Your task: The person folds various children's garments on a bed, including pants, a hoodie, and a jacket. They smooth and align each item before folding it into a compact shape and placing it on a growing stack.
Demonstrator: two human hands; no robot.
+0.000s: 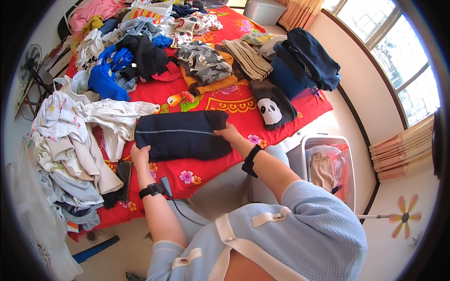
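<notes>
A dark navy folded garment with a thin pale stripe lies on the red floral bedspread, right before me. My left hand grips its near left corner, and my right hand grips its right end. White garments lie against its far left side. Beyond it is a folded grey camouflage garment on an orange one. To the right lie a dark folded garment with a panda face, a striped knit garment and a stack of dark blue clothes.
Loose clothes pile up at the left and far left of the bed, with blue and black ones between. An open white bin holding clothes stands at the right. A lidded grey box and a fan stand farther off.
</notes>
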